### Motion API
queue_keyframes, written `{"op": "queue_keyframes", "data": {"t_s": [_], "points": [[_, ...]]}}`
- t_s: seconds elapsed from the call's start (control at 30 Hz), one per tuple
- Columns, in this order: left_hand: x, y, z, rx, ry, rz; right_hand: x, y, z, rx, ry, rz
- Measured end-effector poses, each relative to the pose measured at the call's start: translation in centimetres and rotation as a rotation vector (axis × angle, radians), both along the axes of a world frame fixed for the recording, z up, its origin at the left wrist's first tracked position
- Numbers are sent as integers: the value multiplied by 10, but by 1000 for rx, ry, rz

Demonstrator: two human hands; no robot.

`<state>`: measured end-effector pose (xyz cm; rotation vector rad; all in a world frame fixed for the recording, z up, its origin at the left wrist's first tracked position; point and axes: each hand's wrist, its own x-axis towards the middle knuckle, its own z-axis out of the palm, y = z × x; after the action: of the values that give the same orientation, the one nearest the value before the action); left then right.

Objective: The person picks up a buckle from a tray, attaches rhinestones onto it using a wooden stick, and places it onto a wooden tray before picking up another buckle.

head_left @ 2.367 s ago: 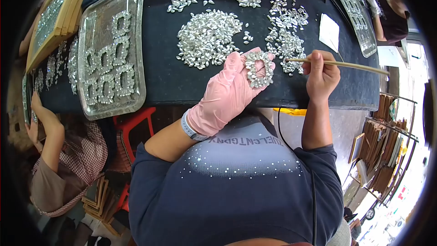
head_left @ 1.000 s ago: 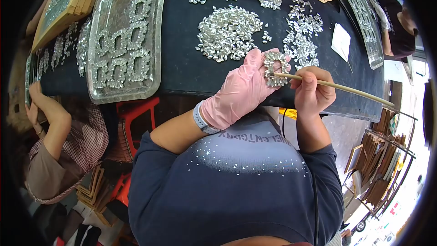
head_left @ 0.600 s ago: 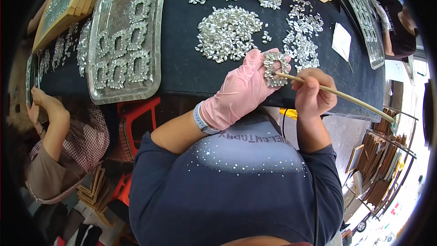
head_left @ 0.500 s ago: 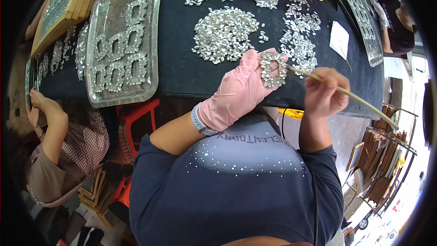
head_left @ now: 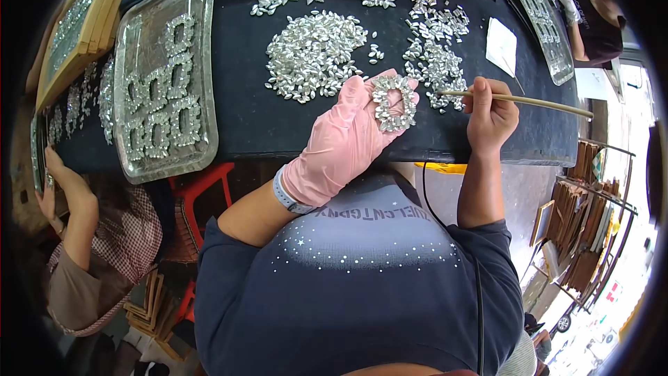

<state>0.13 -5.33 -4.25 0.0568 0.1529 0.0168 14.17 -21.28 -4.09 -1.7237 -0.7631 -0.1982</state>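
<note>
My left hand (head_left: 341,136), in a pink glove, holds a rectangular rhinestone-studded frame piece (head_left: 384,120), like a buckle, with its open middle showing the glove behind. Its fingers are bent behind the piece and partly hidden. Bare, my right hand (head_left: 492,117) pinches a thin wooden stick (head_left: 546,102) between thumb and fingers. The stick lies nearly level, its tip pointing left over a pile of small clear stones (head_left: 438,63), a little right of the frame piece. Whether the tip touches a stone I cannot tell.
A large heap of oval stones (head_left: 313,56) and smaller heaps lie on the dark tabletop (head_left: 243,90). Left stands a clear tray (head_left: 209,97) with several finished frame pieces. A white square (head_left: 501,47) lies right. Wooden frames (head_left: 90,21) are stacked left; co-workers sit at both sides.
The stick's tip has left the edge of the frame piece and moved over the stones, and the stick has turned from slanting to nearly level. The whole view has shifted slightly.
</note>
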Motion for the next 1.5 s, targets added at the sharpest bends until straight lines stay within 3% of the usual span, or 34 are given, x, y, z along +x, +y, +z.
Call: {"op": "queue_keyframes", "data": {"t_s": [0.23, 0.37, 0.63, 0.77, 0.87, 1.3, 1.43, 1.5], "points": [[0, 0, 1, 33, -2, -5, -1, 2, 1, 85, 43, -35], [-1, 0, 0, 31, -2, -6, 0, -1, -3, -30, -13, 17], [-1, 1, 1, 17, 3, -10, -7, 2, 8, 132, 11, 12], [0, 1, 0, 27, -8, -14, -13, 7, 18, 123, 1, 84], [-1, 1, 0, 23, -14, -12, -15, 14, 20, 89, -82, 285], [-1, 0, 1, 3, -22, 6, -11, 20, 21, -45, -156, 382], [-1, 0, 1, -1, -25, 4, -11, 21, 21, -25, -175, 370], [0, 0, 1, -4, -28, 2, -11, 22, 21, 150, -108, 290]]}}
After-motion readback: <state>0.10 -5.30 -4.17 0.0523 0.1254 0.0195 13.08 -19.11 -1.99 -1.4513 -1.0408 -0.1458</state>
